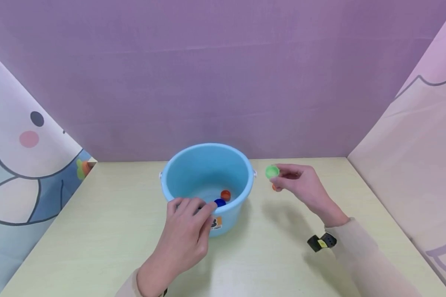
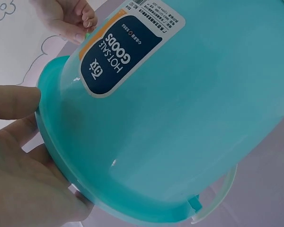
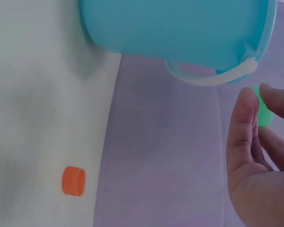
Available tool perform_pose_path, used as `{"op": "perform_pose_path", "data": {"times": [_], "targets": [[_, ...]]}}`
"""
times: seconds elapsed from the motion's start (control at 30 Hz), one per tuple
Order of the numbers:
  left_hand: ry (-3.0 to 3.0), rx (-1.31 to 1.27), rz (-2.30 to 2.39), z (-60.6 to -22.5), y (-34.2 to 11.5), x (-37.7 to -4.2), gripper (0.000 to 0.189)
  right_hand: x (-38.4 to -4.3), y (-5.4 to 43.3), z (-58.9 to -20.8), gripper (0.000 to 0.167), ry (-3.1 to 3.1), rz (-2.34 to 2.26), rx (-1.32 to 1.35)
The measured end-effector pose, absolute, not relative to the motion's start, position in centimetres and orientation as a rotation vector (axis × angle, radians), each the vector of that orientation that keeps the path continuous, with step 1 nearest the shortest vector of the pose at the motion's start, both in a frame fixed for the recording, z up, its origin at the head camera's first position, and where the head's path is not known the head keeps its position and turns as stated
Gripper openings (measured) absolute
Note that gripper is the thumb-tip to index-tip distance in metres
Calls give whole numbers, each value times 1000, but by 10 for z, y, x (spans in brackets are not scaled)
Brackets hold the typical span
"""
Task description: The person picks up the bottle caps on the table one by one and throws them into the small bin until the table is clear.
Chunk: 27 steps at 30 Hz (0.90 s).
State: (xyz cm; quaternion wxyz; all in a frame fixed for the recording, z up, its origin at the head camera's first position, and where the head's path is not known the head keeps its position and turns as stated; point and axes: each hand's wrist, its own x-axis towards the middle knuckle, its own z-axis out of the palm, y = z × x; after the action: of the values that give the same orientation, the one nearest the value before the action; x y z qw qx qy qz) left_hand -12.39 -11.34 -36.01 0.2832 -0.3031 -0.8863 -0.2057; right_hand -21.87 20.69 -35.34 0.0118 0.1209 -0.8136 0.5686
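Note:
A light blue plastic bucket point(image 1: 208, 154) stands on the table, its mouth facing up. My left hand point(image 1: 187, 235) holds the near rim, the fingers reaching over it; in the left wrist view the thumb point(image 2: 16, 101) meets the rim's edge. Inside the bucket lie an orange cap point(image 1: 225, 195) and a blue cap point(image 1: 220, 202), partly covered by the left hand. To the right of the bucket, my right hand point(image 1: 304, 185) pinches a green bottle cap point(image 1: 272, 171) between thumb and fingers, raised above the table. Another orange cap point(image 3: 74, 181) rests on the table, mostly hidden behind the right hand in the head view.
The pale wooden table point(image 1: 107, 231) ends at a purple cloth backdrop point(image 1: 223, 82). Printed cloth panels flank both sides, the left one point(image 1: 18, 165) with a cartoon figure. The bucket's white handle point(image 3: 213, 79) hangs down along its outer side.

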Motion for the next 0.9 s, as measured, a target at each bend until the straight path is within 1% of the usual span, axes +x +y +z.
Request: {"op": "perform_pose_path", "data": {"times": [0.2,0.53,0.9], "targets": [[-2384,-810,-556,-358,-114,-123,21,-219,202,-341,33,-2550,1747,393],[-2381,-814,-558,-358,-112,-123,20,-216,198,-325,32,-2506,1740,476],[-2356,-817,-566,-357,-113,-123,19,-213,189,-314,36,-2499,1740,503]]}}
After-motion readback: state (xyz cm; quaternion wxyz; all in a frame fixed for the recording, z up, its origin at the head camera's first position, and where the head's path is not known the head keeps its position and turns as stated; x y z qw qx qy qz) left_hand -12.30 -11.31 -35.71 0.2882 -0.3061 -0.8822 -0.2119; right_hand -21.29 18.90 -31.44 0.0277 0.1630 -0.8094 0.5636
